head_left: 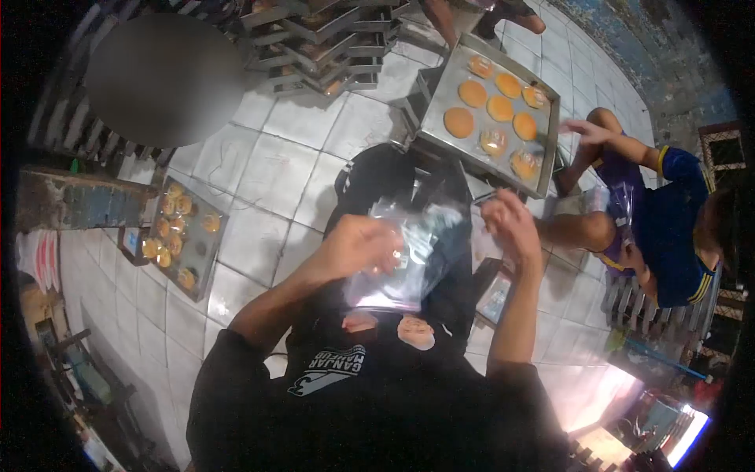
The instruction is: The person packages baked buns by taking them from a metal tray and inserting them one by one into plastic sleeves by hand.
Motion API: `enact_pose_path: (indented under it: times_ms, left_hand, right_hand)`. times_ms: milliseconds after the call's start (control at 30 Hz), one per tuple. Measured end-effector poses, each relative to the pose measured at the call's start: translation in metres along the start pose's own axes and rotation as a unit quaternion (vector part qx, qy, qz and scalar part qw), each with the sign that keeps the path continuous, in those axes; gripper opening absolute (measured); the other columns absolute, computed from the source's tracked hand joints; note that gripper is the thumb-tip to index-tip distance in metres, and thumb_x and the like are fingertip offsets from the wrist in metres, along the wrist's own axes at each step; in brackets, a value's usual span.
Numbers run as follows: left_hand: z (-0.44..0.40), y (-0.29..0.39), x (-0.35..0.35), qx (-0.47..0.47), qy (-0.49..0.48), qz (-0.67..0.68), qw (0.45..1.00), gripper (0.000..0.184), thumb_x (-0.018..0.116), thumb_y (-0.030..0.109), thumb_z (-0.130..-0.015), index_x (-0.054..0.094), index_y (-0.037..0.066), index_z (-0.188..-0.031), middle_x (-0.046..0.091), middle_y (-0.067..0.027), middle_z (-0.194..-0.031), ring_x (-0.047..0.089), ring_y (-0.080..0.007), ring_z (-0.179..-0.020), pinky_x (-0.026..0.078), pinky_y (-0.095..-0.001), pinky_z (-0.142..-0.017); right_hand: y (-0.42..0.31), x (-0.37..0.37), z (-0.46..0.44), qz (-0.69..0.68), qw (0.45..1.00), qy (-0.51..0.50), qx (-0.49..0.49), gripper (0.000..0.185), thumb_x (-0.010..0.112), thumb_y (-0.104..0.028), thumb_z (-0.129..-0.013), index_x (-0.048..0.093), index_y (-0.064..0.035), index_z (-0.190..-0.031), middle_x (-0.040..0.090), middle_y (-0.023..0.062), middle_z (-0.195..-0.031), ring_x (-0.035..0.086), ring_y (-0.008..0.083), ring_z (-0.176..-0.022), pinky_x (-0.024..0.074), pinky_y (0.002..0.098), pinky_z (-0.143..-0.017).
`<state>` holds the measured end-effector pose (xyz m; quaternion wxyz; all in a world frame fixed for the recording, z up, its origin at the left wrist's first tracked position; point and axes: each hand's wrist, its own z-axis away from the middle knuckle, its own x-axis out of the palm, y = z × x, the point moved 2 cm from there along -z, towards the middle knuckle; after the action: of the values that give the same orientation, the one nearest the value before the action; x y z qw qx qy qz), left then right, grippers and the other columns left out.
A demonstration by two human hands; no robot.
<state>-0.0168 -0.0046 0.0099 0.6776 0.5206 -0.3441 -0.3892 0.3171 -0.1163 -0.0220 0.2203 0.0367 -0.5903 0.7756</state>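
Observation:
Clear plastic bags [401, 267] lie in a loose pile on the lap, over dark clothing. My left hand [358, 250] is at the left side of the pile, its fingers curled together on the plastic. To the right of the bags my right hand [510, 224] is raised, fingers bent and apart, with nothing visible in it. Beyond it stands a metal tray [448, 86] of round golden buns [500, 108], some of them in clear wrapping such as the bun [494, 142] near the tray's front.
On the tiled floor [303, 118] at the left lies another tray [206, 259] with wrapped buns [174, 226]. Stacked metal trays [330, 47] stand at the top. A person in a blue shirt [680, 228] sits at the right, one hand [586, 132] near the bun tray.

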Motion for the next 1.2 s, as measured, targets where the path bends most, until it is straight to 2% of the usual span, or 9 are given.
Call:
enact_pose_path:
  times_ms: [67, 100, 133, 200, 400, 700, 800, 1067, 1200]
  left_hand:
    - [-0.018, -0.010, -0.024, -0.011, 0.152, 0.140, 0.978, 0.025, 0.058, 0.021, -0.105, 0.071, 0.000, -0.104, 0.074, -0.0092, -0.082, 0.073, -0.0174, -0.077, 0.056, -0.0289, -0.068]
    - [-0.026, -0.005, -0.031, 0.001, 0.235, 0.191, 0.953, 0.025, 0.057, 0.023, -0.105, 0.069, 0.002, -0.099, 0.072, -0.0087, -0.083, 0.071, -0.0159, -0.077, 0.057, -0.0287, -0.069]
    - [-0.034, -0.007, -0.034, -0.006, 0.245, 0.196, 0.949, 0.025, 0.057, 0.023, -0.105, 0.069, 0.002, -0.099, 0.072, -0.0087, -0.083, 0.071, -0.0159, -0.077, 0.057, -0.0287, -0.069]
    - [-0.048, -0.018, -0.037, 0.015, 0.288, 0.328, 0.900, 0.024, 0.055, 0.022, -0.107, 0.066, 0.002, -0.100, 0.073, -0.0093, -0.086, 0.071, -0.0149, -0.079, 0.058, -0.0288, -0.071]
    - [-0.066, -0.037, -0.030, -0.034, 0.272, 0.268, 0.924, 0.027, 0.053, 0.024, -0.107, 0.064, -0.001, -0.103, 0.072, -0.0116, -0.090, 0.071, -0.0169, -0.079, 0.056, -0.0291, -0.074]
    - [-0.067, -0.027, -0.032, -0.072, 0.321, 0.253, 0.910, 0.029, 0.054, 0.022, -0.104, 0.064, -0.004, -0.114, 0.073, -0.0149, -0.091, 0.071, -0.0205, -0.072, 0.056, -0.0299, -0.069]
    - [-0.069, -0.024, -0.032, -0.040, 0.317, 0.293, 0.901, 0.031, 0.054, 0.024, -0.105, 0.061, -0.003, -0.118, 0.073, -0.0183, -0.097, 0.072, -0.0232, -0.078, 0.057, -0.0333, -0.072]
    - [-0.078, -0.032, -0.078, 0.000, 0.363, 0.477, 0.800, 0.020, 0.054, 0.025, -0.106, 0.058, 0.007, -0.111, 0.069, -0.0169, -0.119, 0.067, -0.0293, -0.112, 0.052, -0.0469, -0.099]
    - [-0.101, -0.043, -0.084, -0.014, 0.360, 0.484, 0.797, 0.020, 0.061, 0.023, -0.103, 0.059, 0.005, -0.112, 0.068, -0.0146, -0.116, 0.067, -0.0263, -0.111, 0.056, -0.0428, -0.093]
  right_hand:
    - [0.051, -0.088, -0.028, 0.667, 0.742, 0.002, -0.067, 0.031, 0.069, -0.023, -0.094, 0.069, -0.0039, -0.118, 0.073, 0.0147, -0.108, 0.070, 0.0242, -0.090, 0.0547, 0.0365, -0.080]
    - [0.073, -0.129, -0.036, 0.893, 0.379, 0.054, -0.235, 0.037, 0.068, -0.030, -0.095, 0.067, -0.0046, -0.123, 0.073, 0.0174, -0.105, 0.070, 0.0231, -0.089, 0.0545, 0.0372, -0.078]
    - [0.056, -0.106, -0.055, 0.892, 0.382, 0.041, -0.237, 0.037, 0.068, -0.030, -0.095, 0.067, -0.0046, -0.123, 0.073, 0.0174, -0.105, 0.070, 0.0231, -0.089, 0.0545, 0.0372, -0.078]
    - [0.015, -0.069, -0.104, 0.556, 0.831, 0.023, 0.013, 0.039, 0.066, -0.033, -0.095, 0.068, -0.0060, -0.123, 0.073, 0.0221, -0.100, 0.071, 0.0302, -0.086, 0.0539, 0.0408, -0.077]
    - [0.021, -0.076, -0.287, 0.602, 0.781, 0.060, -0.155, 0.046, 0.061, -0.039, -0.100, 0.068, 0.0042, -0.116, 0.071, 0.0273, -0.111, 0.070, 0.0376, -0.108, 0.0523, 0.0436, -0.092]
    - [0.041, -0.019, -0.292, 0.767, 0.636, 0.082, -0.028, 0.064, 0.068, -0.051, -0.090, 0.057, 0.0013, -0.125, 0.067, 0.0313, -0.107, 0.064, 0.0482, -0.106, 0.0505, 0.0533, -0.088]
    - [0.070, -0.038, -0.261, 0.514, 0.849, 0.091, -0.075, 0.058, 0.077, -0.039, -0.086, 0.056, 0.0006, -0.122, 0.067, 0.0254, -0.107, 0.067, 0.0359, -0.100, 0.0513, 0.0439, -0.086]
    - [-0.058, 0.124, -0.074, 0.116, 0.988, 0.070, -0.073, 0.052, 0.079, -0.013, -0.085, 0.059, -0.0010, -0.132, 0.065, 0.0107, -0.125, 0.062, 0.0229, -0.118, 0.0486, 0.0364, -0.104]
    - [-0.026, 0.176, -0.009, 0.432, 0.786, -0.068, -0.437, 0.055, 0.080, 0.003, -0.075, 0.057, -0.0048, -0.125, 0.064, 0.0151, -0.121, 0.064, 0.0321, -0.115, 0.0512, 0.0402, -0.099]
